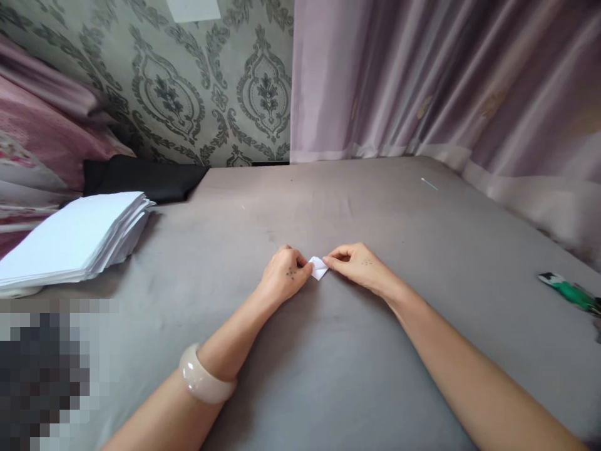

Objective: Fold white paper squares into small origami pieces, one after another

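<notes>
A small folded piece of white paper [319, 269] is held between my two hands, just above or on the grey cloth surface [357, 363]. My left hand [287, 273] pinches its left edge between thumb and fingers. At the opposite edge, my right hand [359, 266] grips the paper with thumb and forefinger. Creases show on the paper, and its upper edge looks uneven. A pale bangle [204, 379] circles my left forearm.
To the left lies a thick stack of white sheets [75, 232], with a black folded cloth or bag [145, 178] behind it. A green-handled object [570, 291] is at the right edge. A thin cotton swab [429, 183] lies farther back. Curtains [338, 81] hang behind the surface.
</notes>
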A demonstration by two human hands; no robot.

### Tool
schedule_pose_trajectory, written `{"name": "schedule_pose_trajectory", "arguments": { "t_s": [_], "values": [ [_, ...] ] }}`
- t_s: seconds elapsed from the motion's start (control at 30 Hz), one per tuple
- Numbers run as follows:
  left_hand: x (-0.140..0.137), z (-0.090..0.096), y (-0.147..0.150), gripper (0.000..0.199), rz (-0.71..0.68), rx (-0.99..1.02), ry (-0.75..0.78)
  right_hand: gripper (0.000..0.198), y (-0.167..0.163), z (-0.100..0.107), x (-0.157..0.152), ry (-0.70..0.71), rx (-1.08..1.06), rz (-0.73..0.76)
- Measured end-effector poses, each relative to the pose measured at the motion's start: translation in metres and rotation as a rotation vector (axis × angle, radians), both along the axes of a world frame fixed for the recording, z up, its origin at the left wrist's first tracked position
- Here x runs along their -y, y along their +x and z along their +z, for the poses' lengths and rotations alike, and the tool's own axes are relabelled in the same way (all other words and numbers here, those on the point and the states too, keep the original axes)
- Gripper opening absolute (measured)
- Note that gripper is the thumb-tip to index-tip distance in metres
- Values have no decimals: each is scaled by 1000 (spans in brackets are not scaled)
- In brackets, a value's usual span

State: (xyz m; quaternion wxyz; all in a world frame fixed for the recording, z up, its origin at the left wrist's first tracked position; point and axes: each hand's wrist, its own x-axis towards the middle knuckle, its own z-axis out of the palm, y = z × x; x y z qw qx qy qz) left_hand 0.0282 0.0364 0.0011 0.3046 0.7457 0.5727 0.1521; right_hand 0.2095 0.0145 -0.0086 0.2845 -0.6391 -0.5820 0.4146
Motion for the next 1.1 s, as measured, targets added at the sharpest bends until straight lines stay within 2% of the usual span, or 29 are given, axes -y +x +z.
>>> {"name": "schedule_pose_trajectory", "arguments": {
  "t_s": [0.13,0.3,0.43,0.9,1.1],
  "values": [
    [1,-7,0,19,-5,15,36,23,-5,-2,2,57,155,4],
    [5,-17,1,15,-13,61,157,21,-12,0,5,113,417,28],
    [7,-15,0,14,31,107,128,21,-17,2,7,141,540,62],
    [4,-15,-4,19,13,91,51,19,-17,9,5,27,523,78],
    [-4,-11,-6,21,85,143,-8,17,-17,11,5,14,512,80]
  ]
}}
